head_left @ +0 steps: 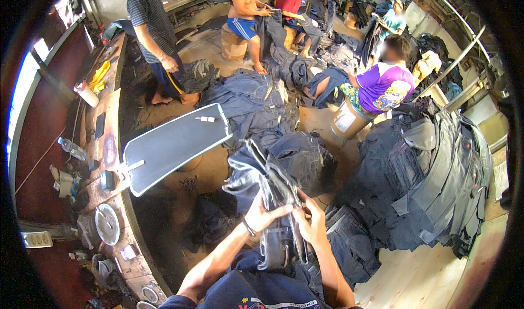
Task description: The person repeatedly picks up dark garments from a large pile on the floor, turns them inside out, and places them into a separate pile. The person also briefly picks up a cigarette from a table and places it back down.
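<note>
A pair of dark denim jeans (255, 170) hangs bunched in front of my chest, partly folded, with pale edges showing. My left hand (262, 216) is closed round the cloth, its thumb pointing toward the right hand. Close beside it, my right hand (311, 219) pinches the same jeans along an edge. The fingertips behind the fabric are hidden. Below my hands, a waistband-like part of the garment (274, 246) drops toward my lap.
A large denim heap (426, 172) fills the right side; another pile (245, 99) lies ahead. At left, a grey ironing-board-like panel (174, 150) juts from a wooden bench (113, 129) bearing a plastic bottle (72, 148) and a round plate (107, 224). Several people work beyond.
</note>
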The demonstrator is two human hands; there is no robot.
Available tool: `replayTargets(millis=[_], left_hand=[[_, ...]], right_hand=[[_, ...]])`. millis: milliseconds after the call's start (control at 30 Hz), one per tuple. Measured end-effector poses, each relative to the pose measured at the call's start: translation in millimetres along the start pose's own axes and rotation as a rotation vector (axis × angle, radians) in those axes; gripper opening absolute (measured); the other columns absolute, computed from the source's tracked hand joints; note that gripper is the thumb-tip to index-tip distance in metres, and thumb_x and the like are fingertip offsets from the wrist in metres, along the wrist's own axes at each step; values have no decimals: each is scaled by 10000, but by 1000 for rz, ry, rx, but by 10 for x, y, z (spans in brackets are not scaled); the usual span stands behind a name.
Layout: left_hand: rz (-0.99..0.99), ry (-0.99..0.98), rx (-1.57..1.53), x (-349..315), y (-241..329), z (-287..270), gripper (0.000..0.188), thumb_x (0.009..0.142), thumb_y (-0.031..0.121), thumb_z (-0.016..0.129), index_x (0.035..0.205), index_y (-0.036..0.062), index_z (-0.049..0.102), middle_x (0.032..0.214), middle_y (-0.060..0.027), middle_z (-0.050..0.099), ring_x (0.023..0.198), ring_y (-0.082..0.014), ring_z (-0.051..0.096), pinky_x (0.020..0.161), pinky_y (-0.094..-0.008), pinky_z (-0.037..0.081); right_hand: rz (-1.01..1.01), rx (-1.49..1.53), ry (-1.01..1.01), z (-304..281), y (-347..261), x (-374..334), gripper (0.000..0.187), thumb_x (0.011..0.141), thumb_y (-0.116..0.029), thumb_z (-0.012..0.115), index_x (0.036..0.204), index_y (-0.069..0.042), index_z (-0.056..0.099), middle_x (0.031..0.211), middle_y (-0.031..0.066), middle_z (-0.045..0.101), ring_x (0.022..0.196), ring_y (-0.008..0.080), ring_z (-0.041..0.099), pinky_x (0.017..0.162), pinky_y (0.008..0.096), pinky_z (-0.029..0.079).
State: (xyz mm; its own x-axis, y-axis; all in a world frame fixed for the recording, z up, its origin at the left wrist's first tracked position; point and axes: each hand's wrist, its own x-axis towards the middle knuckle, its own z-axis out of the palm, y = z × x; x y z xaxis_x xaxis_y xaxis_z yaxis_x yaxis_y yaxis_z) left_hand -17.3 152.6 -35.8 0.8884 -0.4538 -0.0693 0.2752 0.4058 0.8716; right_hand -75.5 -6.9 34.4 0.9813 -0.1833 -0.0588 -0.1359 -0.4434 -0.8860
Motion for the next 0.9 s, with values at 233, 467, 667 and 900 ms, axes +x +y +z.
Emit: replayTargets(millis=[233, 467, 667, 900], left_hand=[[-120, 140, 83, -58, 505, -218, 429, 827, 44, 714, 1231, 11, 575, 1051, -25, 662, 953, -123, 616, 878, -292, 499], [-115, 200, 173, -390, 692, -249, 429, 809, -3, 699, 1211, 9, 552, 1014, -37, 645, 898, -124, 611, 834, -296, 506], [-87, 320, 178, -401, 565, 24, 355, 880, 37, 695, 1205, 12, 553, 1038, -34, 653, 950, -125, 619, 853, -289, 511], [-94, 451, 219, -298, 315, 84, 224, 1002, 168, 599, 1146, 5, 653, 1061, 16, 658, 945, -62, 571, 851, -247, 458]], right_hand=[[103, 589, 117, 106, 349, 254, 308, 976, -246, 611, 1103, 29, 669, 1005, 79, 698, 919, 158, 615, 822, 285, 479], [97, 465, -103, -219, 315, 390, 328, 971, -290, 594, 1086, 13, 644, 973, 48, 660, 907, 145, 587, 806, 279, 468], [41, -44, -50, 9, 265, 236, 489, 965, -415, 597, 1136, 40, 651, 991, 149, 694, 912, 225, 620, 791, 358, 481], [220, 552, -18, 245, 321, -94, 387, 1006, -371, 567, 780, -58, 578, 633, -39, 450, 592, 98, 389, 528, 287, 316]])
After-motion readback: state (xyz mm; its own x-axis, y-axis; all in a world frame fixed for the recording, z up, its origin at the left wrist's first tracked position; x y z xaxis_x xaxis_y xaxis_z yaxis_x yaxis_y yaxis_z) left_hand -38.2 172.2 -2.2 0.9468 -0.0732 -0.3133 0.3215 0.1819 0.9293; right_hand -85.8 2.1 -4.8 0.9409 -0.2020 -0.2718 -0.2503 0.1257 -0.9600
